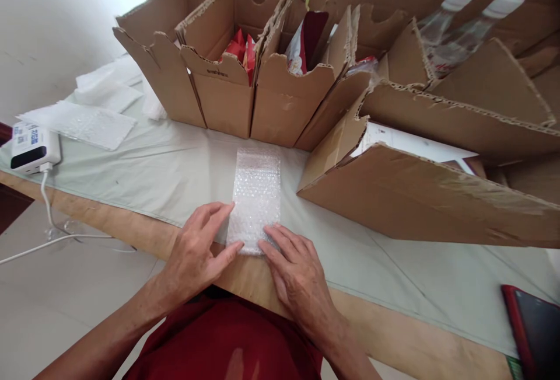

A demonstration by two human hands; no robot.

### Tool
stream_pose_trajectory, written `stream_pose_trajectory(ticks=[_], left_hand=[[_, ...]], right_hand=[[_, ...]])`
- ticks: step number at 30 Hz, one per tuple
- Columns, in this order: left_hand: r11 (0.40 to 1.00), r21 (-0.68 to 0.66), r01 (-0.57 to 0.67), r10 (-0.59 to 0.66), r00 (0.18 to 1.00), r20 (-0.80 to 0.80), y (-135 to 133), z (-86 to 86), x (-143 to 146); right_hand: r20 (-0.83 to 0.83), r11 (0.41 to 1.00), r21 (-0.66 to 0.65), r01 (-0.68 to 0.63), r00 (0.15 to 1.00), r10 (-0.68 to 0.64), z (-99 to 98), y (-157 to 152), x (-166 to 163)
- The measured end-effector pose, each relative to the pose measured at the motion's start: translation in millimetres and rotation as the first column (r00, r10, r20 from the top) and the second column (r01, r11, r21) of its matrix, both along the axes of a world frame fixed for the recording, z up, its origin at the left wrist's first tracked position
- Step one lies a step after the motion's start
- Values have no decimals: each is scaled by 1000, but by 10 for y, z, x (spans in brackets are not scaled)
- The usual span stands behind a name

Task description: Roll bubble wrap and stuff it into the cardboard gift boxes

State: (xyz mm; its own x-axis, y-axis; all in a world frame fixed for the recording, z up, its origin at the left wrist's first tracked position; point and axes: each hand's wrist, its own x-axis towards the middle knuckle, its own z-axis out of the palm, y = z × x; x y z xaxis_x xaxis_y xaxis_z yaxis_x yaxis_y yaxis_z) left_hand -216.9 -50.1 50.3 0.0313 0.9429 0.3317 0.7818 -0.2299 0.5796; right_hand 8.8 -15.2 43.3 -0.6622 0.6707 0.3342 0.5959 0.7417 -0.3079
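Note:
A small bubble-wrap pouch (257,193) lies flat on the pale cloth (175,175) near the table's front edge. My left hand (196,251) rests at its lower left corner, fingers stretched out and touching the pouch's edge. My right hand (295,272) lies flat at its lower right corner, fingertips pressing on the wrap. Neither hand grips anything.
A row of open cardboard bins (227,88) holding red packets stands behind the pouch. A big slanted cardboard box (420,193) is at the right, with two clear bottles (455,24) behind it. More bubble wrap sheets (83,123) and a white power bank (32,146) lie left. A red phone (531,327) sits at the right edge.

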Motion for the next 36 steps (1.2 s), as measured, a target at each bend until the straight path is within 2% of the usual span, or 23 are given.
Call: stream_pose_trajectory(ticks=[3,5,9,11,17,22,24,26,29,32,36], left_hand=[[986,12,169,-168,985,-40,-65,-1,-24],[977,4,212,-212,977,-27,-98,-10,-12],[978,-10,209,-208,975,78,-117,-3,37],[980,-19,198,-195,975,111,-99,14,53],[992,-10,126,-124,986,110,24,-1,75],[997,7,83,-83,996,34,65,-75,100],[997,34,67,-67,998,13,34,-74,81],[993,45,112,-112,994,-7,-23,-51,42],[972,8,234,-234,972,-9,-99,-6,-18],[967,-7,256,-256,965,56,-70,9,-27],[981,39,191,-193,980,50,150,-30,29]], right_hand=[[-41,1000,0,-12,999,12,17,24,1],[-87,1000,-27,-13,996,11,58,34,-1],[-164,989,-148,-10,986,-15,124,42,-10],[-186,986,-168,2,982,-33,129,36,-8],[-262,987,4,159,953,-153,136,-65,71],[-124,998,24,50,991,-47,73,-85,56],[-122,999,21,44,992,-41,38,-47,23],[-165,999,3,46,985,-45,34,-9,2],[-220,994,-111,3,975,-27,81,19,6],[-231,980,-196,-19,972,-28,118,21,32],[-232,991,-65,115,964,-127,112,18,55]])
